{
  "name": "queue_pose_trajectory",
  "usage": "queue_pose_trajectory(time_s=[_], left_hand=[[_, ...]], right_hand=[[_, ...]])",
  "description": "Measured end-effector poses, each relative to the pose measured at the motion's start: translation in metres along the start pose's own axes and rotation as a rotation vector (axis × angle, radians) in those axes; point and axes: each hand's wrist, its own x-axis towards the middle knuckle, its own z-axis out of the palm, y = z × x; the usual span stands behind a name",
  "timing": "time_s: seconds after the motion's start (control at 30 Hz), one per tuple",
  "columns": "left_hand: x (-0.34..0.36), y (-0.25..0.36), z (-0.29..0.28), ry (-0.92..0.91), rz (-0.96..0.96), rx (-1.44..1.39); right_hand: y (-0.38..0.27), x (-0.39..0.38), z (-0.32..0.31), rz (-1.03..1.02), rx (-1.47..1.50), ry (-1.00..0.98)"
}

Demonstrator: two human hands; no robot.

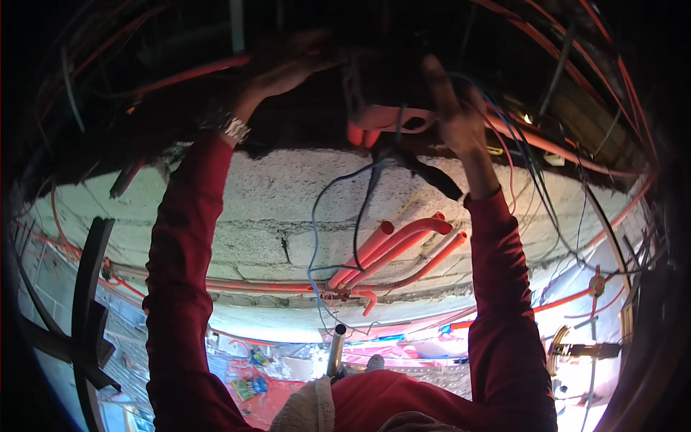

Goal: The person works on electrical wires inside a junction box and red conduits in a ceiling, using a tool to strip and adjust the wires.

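My left hand (277, 75) reaches up into the dark overhead space, its fingers dim and blurred, left of a pale bracket-like piece (389, 115) with a hole and short orange pipes (360, 133) beneath it. My right hand (457, 108) is raised just right of that piece, one finger pointing up; whether it grips anything is unclear. Dark cables (374, 173) hang below the piece, with a black wrapped section (435, 176) near my right wrist.
A rough block wall (266, 187) carries bent orange conduits (410, 237). Dark bars (86, 288) stand at the left; loose wires (547, 209) hang at the right. A metal tube (337, 345) and scattered items (252, 381) lie in the lower view.
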Motion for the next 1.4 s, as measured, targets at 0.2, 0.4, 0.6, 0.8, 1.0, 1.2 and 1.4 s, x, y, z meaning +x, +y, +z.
queue_pose_trajectory(time_s=[0.2, 0.4, 0.6, 0.8, 1.0, 1.2, 1.4], left_hand=[[-0.009, 0.002, 0.02, 0.159, 0.126, 0.041], [-0.011, -0.009, 0.033, 0.456, 0.36, 0.144], [-0.014, -0.004, 0.031, 0.433, 0.379, 0.097], [-0.005, -0.002, 0.024, 0.373, 0.364, 0.176], [0.009, -0.018, 0.017, 0.339, 0.311, 0.217], [0.008, -0.021, 0.013, 0.301, 0.278, 0.246], [0.015, -0.004, 0.009, 0.136, 0.21, 0.236]], right_hand=[[0.017, -0.005, -0.011, 0.06, -0.102, -0.005], [-0.002, -0.011, 0.006, -0.093, 0.084, 0.112], [-0.001, -0.007, -0.006, 0.168, 0.048, 0.021], [0.008, -0.01, -0.018, 0.227, 0.13, -0.062], [0.0, -0.026, -0.052, -0.236, 0.066, -0.208], [-0.015, -0.024, -0.049, 0.533, -0.044, -0.13], [0.003, -0.036, -0.051, -0.085, -0.028, -0.119]])
